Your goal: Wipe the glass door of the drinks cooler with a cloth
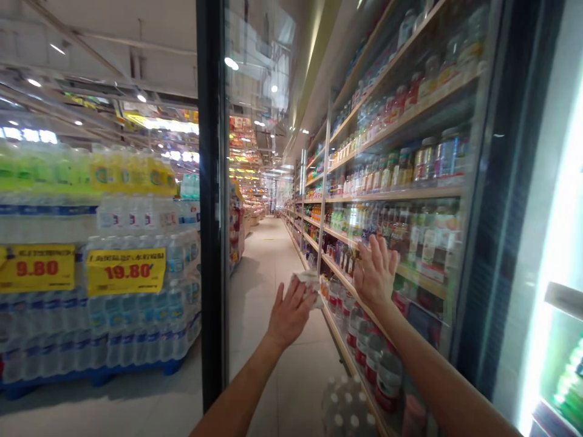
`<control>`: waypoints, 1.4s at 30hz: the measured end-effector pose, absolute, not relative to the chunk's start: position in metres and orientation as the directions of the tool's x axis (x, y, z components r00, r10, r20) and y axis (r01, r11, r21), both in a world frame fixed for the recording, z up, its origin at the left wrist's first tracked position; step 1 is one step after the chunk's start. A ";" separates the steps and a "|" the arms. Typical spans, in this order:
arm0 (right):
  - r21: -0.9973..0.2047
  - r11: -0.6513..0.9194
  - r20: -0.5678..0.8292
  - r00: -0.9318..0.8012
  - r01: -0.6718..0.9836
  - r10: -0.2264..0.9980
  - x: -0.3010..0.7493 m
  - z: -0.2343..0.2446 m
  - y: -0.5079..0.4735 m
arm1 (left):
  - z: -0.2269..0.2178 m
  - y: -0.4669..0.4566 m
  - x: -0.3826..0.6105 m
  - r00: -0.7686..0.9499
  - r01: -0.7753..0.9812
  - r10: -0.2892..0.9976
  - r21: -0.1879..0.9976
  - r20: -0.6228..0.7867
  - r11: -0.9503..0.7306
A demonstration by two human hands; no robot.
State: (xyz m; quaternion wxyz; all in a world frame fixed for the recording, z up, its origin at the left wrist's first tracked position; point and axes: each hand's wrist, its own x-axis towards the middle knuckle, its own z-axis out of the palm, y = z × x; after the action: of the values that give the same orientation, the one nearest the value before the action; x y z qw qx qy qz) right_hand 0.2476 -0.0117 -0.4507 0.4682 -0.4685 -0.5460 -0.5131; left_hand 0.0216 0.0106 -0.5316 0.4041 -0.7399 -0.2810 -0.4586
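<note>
Cloth, white and bunched, is gripped in the left hand and pressed to the glass door, low on the pane and a little right of the black door frame. The right hand sits near it, further right and slightly higher. Its palm appears flat on the glass, with the fingers spread wide and holding nothing. From where I stand the work looks like wiping the pane. I judge it goes best if the open hand braces the door so it cannot swing, while the cloth travels in overlapping strokes under even pressure. Behind the glass, shelves of bottles run into the distance. On the far left, stacked water packs carry yellow price signs.
</note>
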 end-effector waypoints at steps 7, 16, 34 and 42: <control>0.122 0.065 0.992 -0.123 0.990 0.020 0.248 -0.451 -0.010 | -0.525 0.028 -0.029 -0.097 0.922 0.059 0.112 0.994 -0.370; 0.169 0.041 0.982 -0.172 0.985 0.078 0.265 -0.460 -0.021 | -0.558 -0.001 0.058 0.466 0.708 0.008 -0.368 0.884 -0.603; 0.141 0.032 0.988 -0.142 0.990 0.054 0.279 -0.481 -0.022 | -0.543 0.010 0.046 0.463 0.737 -0.010 -0.391 0.886 -0.551; 0.127 0.028 0.991 -0.128 0.992 0.038 0.278 -0.483 -0.020 | -0.538 0.022 -0.026 0.046 0.928 0.093 -0.008 0.995 -0.374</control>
State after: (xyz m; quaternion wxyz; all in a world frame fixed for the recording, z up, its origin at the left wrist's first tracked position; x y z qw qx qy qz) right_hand 0.2780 -0.0199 -0.4825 0.4635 -0.4705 -0.5468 -0.5146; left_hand -0.0262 0.0225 -0.5376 0.3770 -0.6171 -0.4137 -0.5531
